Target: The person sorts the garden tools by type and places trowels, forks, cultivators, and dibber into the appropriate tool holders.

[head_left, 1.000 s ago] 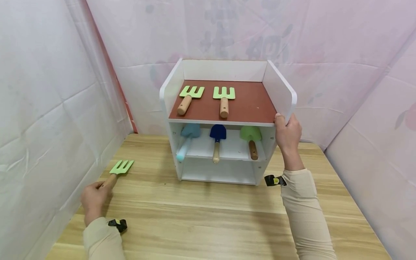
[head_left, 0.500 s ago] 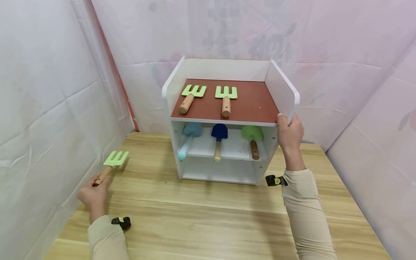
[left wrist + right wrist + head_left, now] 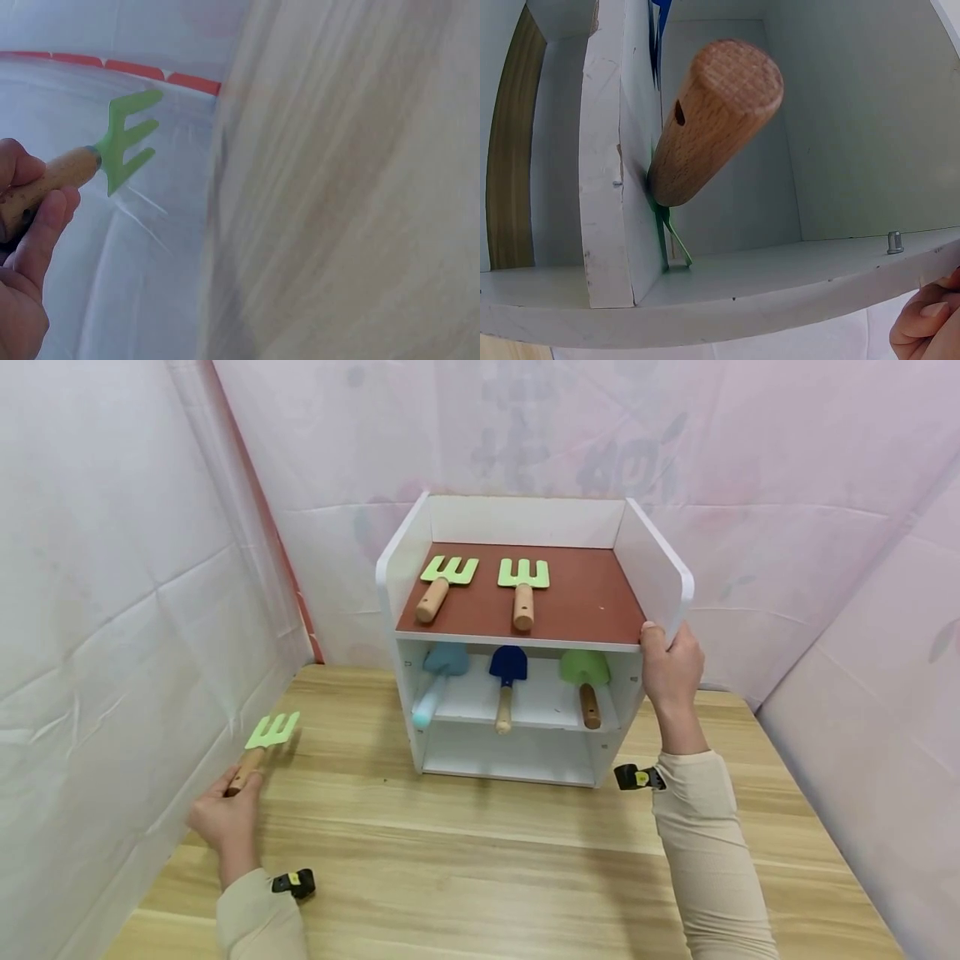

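My left hand (image 3: pixel 228 814) grips the wooden handle of a small garden hand fork (image 3: pixel 271 732) at the table's left side. In the left wrist view the fork's three light green tines (image 3: pixel 133 136) point away from the thumb and fingers, near the curtain. My right hand (image 3: pixel 672 672) holds the front edge of the right side panel of a white shelf unit (image 3: pixel 517 642), thumb on its inner side. Two matching hand forks, a left one (image 3: pixel 442 587) and a middle one (image 3: pixel 523 593), lie on the brown top board.
On the middle shelf lie a light blue trowel (image 3: pixel 438 683), a dark blue trowel (image 3: pixel 507 687) and a green trowel (image 3: pixel 587 685), handles jutting forward. A metal shelf pin (image 3: pixel 895 242) sticks out inside the unit. Pale curtains (image 3: pixel 135 568) enclose the wooden table (image 3: pixel 450 868).
The hand fork in my left hand has risen slightly, and its tines have shifted a little left and farther back. My right hand keeps its hold on the shelf unit.
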Available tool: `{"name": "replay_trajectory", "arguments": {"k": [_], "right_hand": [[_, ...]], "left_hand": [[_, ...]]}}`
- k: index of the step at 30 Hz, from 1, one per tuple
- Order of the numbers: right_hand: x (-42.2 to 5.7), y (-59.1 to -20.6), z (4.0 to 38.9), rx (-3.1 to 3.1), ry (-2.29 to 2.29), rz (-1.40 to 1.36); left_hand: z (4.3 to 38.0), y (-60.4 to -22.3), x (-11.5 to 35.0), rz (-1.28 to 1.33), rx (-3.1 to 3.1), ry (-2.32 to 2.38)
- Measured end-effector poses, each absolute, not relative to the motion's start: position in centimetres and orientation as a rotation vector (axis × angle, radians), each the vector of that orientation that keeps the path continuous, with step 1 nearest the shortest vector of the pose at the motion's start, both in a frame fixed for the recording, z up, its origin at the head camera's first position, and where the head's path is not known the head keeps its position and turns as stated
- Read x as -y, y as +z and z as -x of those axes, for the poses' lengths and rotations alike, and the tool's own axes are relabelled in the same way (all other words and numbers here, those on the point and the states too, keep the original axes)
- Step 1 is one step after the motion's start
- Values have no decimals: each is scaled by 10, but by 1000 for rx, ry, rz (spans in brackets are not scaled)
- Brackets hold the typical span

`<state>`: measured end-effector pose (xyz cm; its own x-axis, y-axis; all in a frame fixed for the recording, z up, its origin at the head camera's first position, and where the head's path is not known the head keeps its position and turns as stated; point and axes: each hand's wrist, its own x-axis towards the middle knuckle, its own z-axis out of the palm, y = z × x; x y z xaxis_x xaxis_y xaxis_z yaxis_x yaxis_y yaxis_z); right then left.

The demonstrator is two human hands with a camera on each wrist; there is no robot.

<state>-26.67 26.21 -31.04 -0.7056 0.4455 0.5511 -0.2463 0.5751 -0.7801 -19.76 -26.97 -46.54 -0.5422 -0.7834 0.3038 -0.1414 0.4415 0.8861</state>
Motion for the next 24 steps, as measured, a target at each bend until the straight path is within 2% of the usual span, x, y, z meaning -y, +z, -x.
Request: {"name": "replay_trajectory", "arguments": {"k": [8,24], "right_hand": [[-263,-311,266,2057,1181,161],[-262,-311,266,2056,1184,159]], "left_hand": [[194,-449,257,-773,1927,-1071],[179,-412,229,-608,1807,-948]]}}
